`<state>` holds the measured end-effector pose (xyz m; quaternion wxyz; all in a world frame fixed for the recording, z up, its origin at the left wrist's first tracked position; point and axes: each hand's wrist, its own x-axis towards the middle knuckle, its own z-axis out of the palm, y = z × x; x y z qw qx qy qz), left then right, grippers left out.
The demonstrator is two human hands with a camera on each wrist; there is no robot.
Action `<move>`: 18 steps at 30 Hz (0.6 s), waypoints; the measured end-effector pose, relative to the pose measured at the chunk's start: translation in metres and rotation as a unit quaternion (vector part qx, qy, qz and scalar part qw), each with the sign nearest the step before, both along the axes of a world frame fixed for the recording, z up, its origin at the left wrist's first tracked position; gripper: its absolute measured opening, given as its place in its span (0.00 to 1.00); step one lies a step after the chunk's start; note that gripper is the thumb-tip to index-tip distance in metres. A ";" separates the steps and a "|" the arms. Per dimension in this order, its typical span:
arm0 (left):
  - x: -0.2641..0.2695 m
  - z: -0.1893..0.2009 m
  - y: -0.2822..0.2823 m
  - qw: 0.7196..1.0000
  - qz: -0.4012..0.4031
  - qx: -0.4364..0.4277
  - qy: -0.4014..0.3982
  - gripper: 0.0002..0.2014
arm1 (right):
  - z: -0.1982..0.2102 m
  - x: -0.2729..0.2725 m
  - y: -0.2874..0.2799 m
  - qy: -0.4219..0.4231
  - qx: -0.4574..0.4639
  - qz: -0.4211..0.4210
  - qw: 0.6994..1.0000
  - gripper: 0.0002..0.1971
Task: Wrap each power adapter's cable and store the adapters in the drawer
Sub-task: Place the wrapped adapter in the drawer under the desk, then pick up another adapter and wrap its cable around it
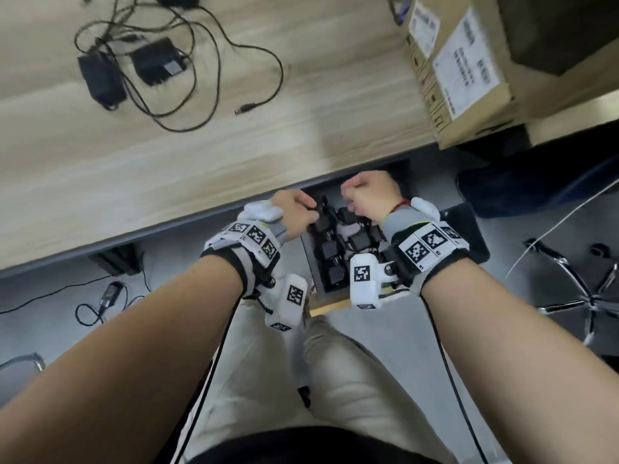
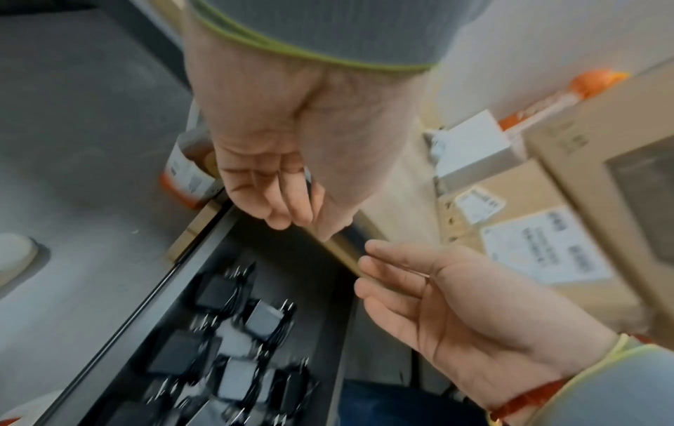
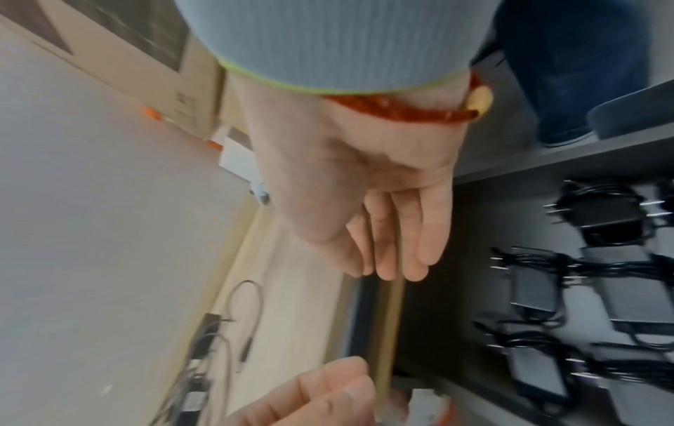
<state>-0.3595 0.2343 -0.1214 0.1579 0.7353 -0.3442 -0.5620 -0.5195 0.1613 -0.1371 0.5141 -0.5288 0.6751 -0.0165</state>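
An open drawer (image 1: 330, 304) sticks out from under the wooden table (image 1: 201, 155) and holds several black power adapters (image 1: 330, 251) with wrapped cables. Both hands hover over its far end. My left hand (image 1: 298, 205) has loosely curled fingers close above one adapter; the left wrist view shows this hand (image 2: 284, 207) holding nothing. My right hand (image 1: 365, 192) is also empty, its fingers (image 3: 393, 253) relaxed above the drawer floor (image 3: 474, 230). Two more adapters (image 1: 157, 63) (image 1: 100, 78) lie at the table's far left in a tangle of loose cables (image 1: 214, 61).
A labelled cardboard box (image 1: 462, 72) overhangs the table's right end. A chrome chair base (image 1: 586, 296) stands on the floor at the right. Another adapter with its cable (image 1: 110, 294) lies on the floor at the left. My legs are right in front of the drawer.
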 end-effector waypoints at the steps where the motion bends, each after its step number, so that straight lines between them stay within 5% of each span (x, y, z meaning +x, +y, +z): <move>1: 0.008 0.015 -0.002 1.000 0.013 -0.012 -0.003 0.05 | 0.017 0.010 -0.004 -0.018 -0.005 0.006 1.000 0.10; 10: 0.127 0.120 -0.035 0.986 0.120 -0.089 -0.068 0.06 | 0.135 0.136 -0.063 -0.088 -0.030 0.063 0.994 0.07; 18: 0.257 0.115 -0.056 0.971 0.206 -0.050 -0.110 0.07 | 0.144 0.268 -0.080 -0.083 -0.025 0.106 0.991 0.07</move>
